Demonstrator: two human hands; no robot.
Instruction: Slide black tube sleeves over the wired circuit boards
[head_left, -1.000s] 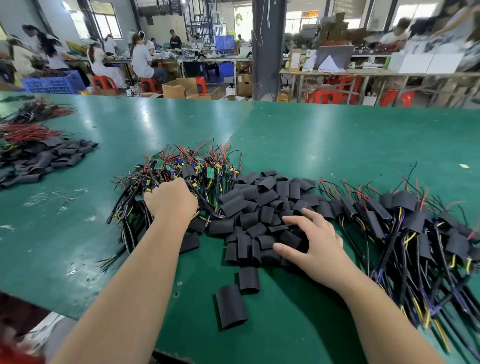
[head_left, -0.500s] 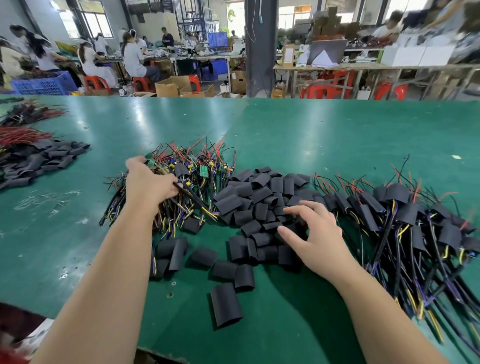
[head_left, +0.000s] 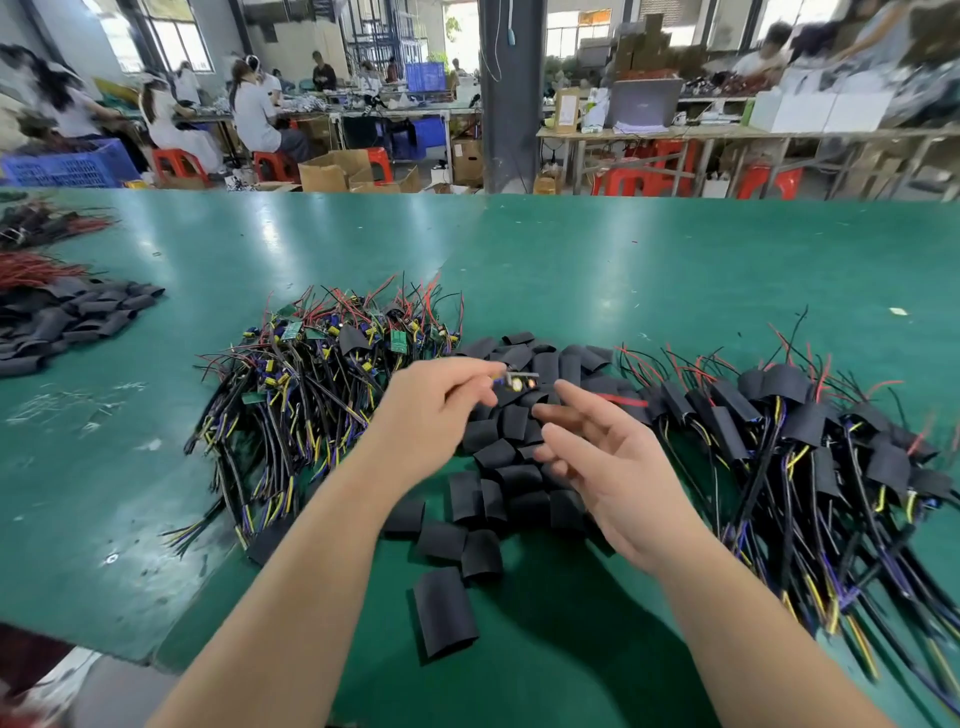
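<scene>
- Our left hand (head_left: 436, 410) is raised above the table, thumb and fingers pinching one end of a small wired circuit board (head_left: 517, 382). The board is blurred, and we make out only yellowish and dark parts on it.
- Our right hand (head_left: 615, 467) hovers just right of the board without touching it. Its fingers are loosely spread around nothing, and the palm is turned toward the left hand.
- Under both hands lies a heap of black tube sleeves (head_left: 493, 457), short flattened pieces resting on the green table (head_left: 623, 270).
- We see a single sleeve (head_left: 445, 610) lying apart at the near side of the heap, between our forearms.
- Left of the heap and touching it is a tangle of bare boards (head_left: 311, 384): green boards with red, black, yellow and blue leads.
- Right of the heap sits a pile of sleeved boards (head_left: 789, 431), each with a black tube over it, their wires trailing toward us.
- At the far left edge is a second heap of sleeves (head_left: 67, 317), with a bundle of red wires (head_left: 36, 270) just behind it.
- Beyond the table we see people seated at benches, red stools (head_left: 174, 161), cardboard boxes (head_left: 332, 171), a blue crate (head_left: 62, 169) and a grey pillar (head_left: 506, 104).
</scene>
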